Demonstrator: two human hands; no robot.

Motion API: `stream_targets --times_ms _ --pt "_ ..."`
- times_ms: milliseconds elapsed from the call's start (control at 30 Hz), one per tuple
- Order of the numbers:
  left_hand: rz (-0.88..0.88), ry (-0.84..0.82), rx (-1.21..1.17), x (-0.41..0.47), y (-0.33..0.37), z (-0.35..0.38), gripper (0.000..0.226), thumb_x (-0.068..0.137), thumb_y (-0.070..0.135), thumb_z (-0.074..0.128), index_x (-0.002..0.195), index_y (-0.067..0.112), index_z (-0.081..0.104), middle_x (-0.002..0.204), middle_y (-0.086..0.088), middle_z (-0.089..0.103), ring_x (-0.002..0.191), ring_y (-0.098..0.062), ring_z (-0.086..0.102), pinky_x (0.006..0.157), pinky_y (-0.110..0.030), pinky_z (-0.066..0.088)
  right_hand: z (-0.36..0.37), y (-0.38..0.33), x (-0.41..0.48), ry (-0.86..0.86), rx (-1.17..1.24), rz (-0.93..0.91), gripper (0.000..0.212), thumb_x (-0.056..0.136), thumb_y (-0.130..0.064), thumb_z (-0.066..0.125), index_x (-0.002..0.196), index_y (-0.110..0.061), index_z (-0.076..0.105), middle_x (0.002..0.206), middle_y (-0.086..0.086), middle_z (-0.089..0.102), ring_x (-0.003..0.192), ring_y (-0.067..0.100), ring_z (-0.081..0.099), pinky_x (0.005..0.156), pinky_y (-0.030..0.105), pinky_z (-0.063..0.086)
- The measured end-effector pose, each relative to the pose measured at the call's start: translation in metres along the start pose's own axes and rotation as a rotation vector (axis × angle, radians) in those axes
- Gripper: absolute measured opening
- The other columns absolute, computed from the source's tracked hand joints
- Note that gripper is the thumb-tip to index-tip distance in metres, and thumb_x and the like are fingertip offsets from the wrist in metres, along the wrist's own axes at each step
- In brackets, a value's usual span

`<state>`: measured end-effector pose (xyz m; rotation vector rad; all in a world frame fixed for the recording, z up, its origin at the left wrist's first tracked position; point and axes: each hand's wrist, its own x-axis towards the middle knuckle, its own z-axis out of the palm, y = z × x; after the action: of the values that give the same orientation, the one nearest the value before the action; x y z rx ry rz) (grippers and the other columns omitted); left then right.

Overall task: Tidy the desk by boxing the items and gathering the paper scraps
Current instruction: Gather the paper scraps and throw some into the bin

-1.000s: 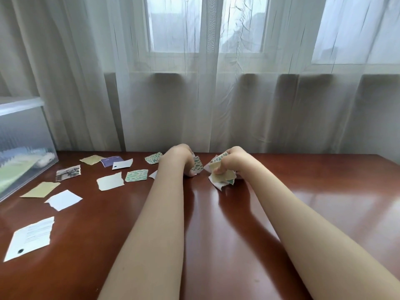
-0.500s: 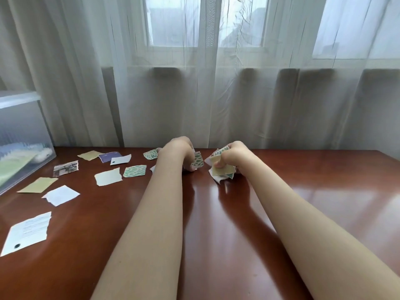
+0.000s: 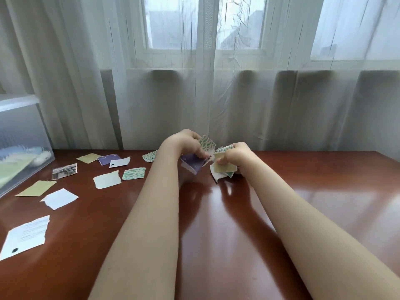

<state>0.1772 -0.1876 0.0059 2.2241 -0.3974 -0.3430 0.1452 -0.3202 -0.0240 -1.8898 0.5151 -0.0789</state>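
Observation:
Both hands meet near the far middle of the brown desk [image 3: 216,224]. My left hand [image 3: 181,144] is closed on a green-patterned scrap [image 3: 207,142] and a purple scrap [image 3: 193,164], lifted off the desk. My right hand [image 3: 234,155] grips a small bunch of paper scraps [image 3: 223,169], beige, white and green, just to the right of the left hand. Several loose scraps lie on the left half of the desk: a white one [image 3: 107,179], a green-patterned one [image 3: 133,173], a purple one [image 3: 108,159] and a beige one [image 3: 36,188].
A translucent plastic box [image 3: 19,148] stands at the desk's left edge with pale items inside. A larger printed white sheet [image 3: 26,237] lies at the near left. Sheer curtains [image 3: 216,94] hang right behind the desk's far edge. A small photo scrap [image 3: 64,171] lies near the box.
My left hand has picked up the green-patterned scrap and a purple scrap from the desk and raised them toward the right hand's bunch. The view has tilted slightly.

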Motion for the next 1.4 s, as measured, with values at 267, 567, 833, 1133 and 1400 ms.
stream_targets --times_ms 267,567,833,1133,1400 --pt "0.003 -0.011 -0.409 0.01 0.009 0.01 0.019 0.092 -0.007 0.051 0.078 0.006 0.051 0.079 -0.008 0.055 0.071 -0.016 0.053 0.081 -0.032 0.046 -0.002 -0.001 -0.012 -0.123 0.695 0.204 0.024 0.096 0.001 0.029 0.084 -0.003 0.05 0.079 0.011 0.052 0.068 0.024 0.052 0.072 0.037 0.043" --pt "0.001 0.133 -0.409 0.013 0.015 0.018 0.046 0.083 -0.007 0.063 0.128 -0.004 0.052 0.125 -0.023 0.058 0.109 -0.029 0.059 0.101 -0.041 0.046 -0.003 -0.012 -0.03 -0.345 0.874 0.112 0.036 0.099 -0.014 0.029 0.072 -0.002 0.051 0.056 0.013 0.06 0.051 0.024 0.06 0.044 0.029 0.049" --pt "-0.095 0.095 -0.415 0.008 0.008 0.016 0.035 0.088 0.027 0.065 0.116 0.01 0.054 0.094 -0.011 0.062 0.073 -0.022 0.058 0.064 -0.032 0.047 -0.005 -0.01 -0.028 -0.263 0.853 0.1 0.025 0.096 0.002 0.028 0.079 0.006 0.045 0.076 0.021 0.056 0.054 0.031 0.063 0.065 0.042 0.05" --pt "-0.047 0.159 -0.549 0.003 0.023 0.025 0.017 0.086 -0.005 0.056 0.087 0.011 0.061 0.085 -0.01 0.056 0.079 -0.023 0.054 0.057 -0.025 0.044 -0.02 -0.014 -0.034 -0.189 0.812 0.016 0.03 0.097 0.002 0.026 0.076 0.003 0.047 0.069 0.016 0.058 0.059 0.027 0.059 0.062 0.035 0.055" --pt "0.025 0.116 -0.507 -0.031 0.063 0.022 0.041 0.083 -0.008 0.058 0.122 0.003 0.057 0.097 -0.01 0.054 0.09 -0.021 0.05 0.067 -0.027 0.043 -0.047 -0.034 -0.069 -0.156 0.776 -0.025 0.031 0.096 -0.001 0.022 0.086 0.01 0.049 0.075 0.023 0.058 0.065 0.035 0.058 0.085 0.045 0.043"
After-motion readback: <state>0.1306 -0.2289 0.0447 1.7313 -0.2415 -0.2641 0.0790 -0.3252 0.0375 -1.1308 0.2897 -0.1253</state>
